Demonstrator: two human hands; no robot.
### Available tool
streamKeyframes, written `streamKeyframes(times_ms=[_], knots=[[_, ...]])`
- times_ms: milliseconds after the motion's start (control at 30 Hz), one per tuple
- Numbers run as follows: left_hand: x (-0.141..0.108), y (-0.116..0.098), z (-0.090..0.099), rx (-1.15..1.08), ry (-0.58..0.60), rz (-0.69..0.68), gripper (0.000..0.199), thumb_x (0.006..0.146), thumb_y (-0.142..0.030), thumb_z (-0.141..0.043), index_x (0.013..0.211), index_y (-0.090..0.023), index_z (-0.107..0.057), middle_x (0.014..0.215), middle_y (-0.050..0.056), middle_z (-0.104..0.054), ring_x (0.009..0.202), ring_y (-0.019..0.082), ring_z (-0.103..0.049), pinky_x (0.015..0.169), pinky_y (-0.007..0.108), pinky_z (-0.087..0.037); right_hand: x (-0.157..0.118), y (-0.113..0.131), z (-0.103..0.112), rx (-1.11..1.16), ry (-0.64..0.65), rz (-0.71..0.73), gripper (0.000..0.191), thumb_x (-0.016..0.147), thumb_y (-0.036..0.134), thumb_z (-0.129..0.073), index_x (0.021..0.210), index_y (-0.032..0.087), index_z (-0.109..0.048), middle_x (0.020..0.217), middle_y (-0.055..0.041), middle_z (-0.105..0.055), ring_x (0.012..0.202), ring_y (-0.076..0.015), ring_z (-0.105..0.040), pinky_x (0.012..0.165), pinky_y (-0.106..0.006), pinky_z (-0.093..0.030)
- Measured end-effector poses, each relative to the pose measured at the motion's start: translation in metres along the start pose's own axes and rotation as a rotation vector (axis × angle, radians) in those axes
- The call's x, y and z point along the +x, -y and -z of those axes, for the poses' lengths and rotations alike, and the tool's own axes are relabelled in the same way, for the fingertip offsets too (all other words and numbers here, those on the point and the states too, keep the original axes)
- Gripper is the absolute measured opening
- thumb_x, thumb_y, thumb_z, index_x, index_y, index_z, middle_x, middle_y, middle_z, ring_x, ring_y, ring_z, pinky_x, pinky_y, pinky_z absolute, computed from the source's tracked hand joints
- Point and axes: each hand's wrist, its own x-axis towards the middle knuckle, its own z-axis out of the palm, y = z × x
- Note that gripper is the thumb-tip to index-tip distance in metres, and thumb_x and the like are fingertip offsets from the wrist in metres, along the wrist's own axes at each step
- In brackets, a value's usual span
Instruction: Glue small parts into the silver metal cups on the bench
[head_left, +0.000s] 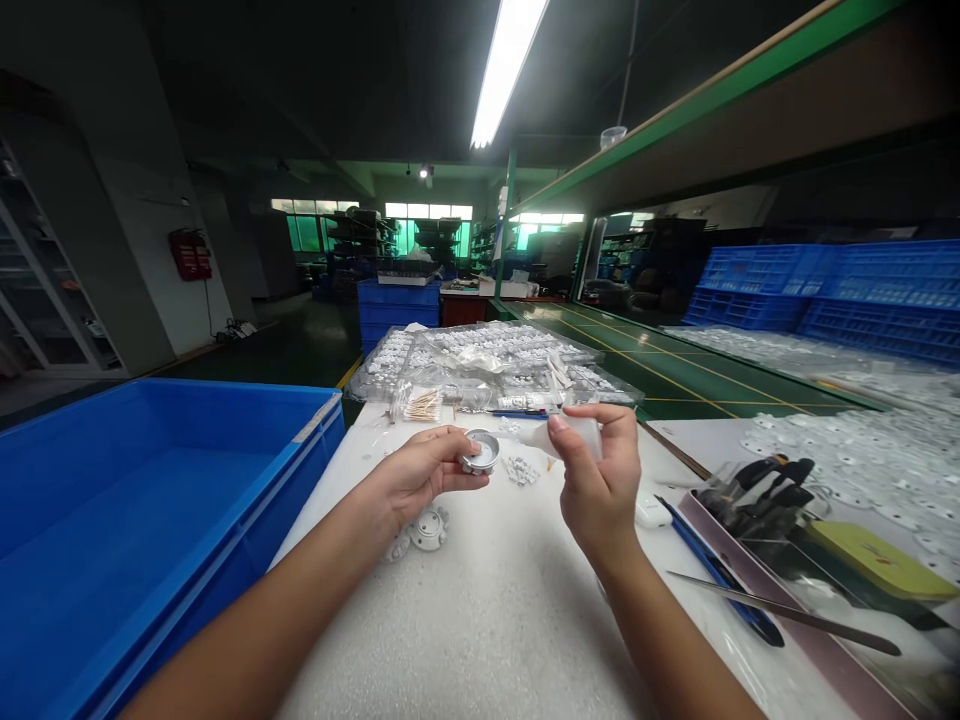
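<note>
Presently, one round metal part [486,454] sits above the worktop [480,620], clamped in the left grip [429,468]; the right grip [604,480] is closed around one translucent bottle [589,436], pointed toward it. Two white discs [429,530] lie near the left wrist; one pile of small pieces [520,470] lies beyond. One clear pack [397,405] contains swabs [424,404]; one pink tray [724,533], black-handled tools [772,490].

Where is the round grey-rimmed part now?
In the head view, the round grey-rimmed part is below centre, held in the left hand, left of the white bottle.
</note>
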Motion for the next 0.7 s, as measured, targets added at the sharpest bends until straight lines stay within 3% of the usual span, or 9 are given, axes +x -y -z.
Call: streamKeyframes(times_ms=[167, 700], knots=[[0.0008, 0.0009, 0.0013, 0.008, 0.005, 0.008, 0.010, 0.069, -0.011, -0.070, 0.071, -0.014, -0.061, 0.080, 0.003, -0.059, 0.074, 0.012, -0.059, 0.073, 0.027, -0.059, -0.0001, -0.0009, -0.0018, -0.017, 0.037, -0.016, 0.022, 0.084, 0.043, -0.058, 0.090, 0.022, -0.055, 0.082, -0.0023, -0.052, 0.069, -0.0178, -0.051, 0.062, -0.032, -0.039], [0.0004, -0.0005, 0.0015, -0.006, -0.015, 0.025, 0.010, 0.070, -0.012, -0.071, 0.072, -0.014, -0.062, 0.082, 0.004, -0.061, 0.074, 0.012, -0.060, 0.075, 0.028, -0.059, 0.0000, -0.0018, -0.0010, -0.071, 0.027, 0.006, 0.021, 0.083, 0.042, -0.059, 0.089, 0.022, -0.056, 0.086, -0.0042, -0.052, 0.082, -0.0216, -0.052, 0.069, -0.034, -0.040]])
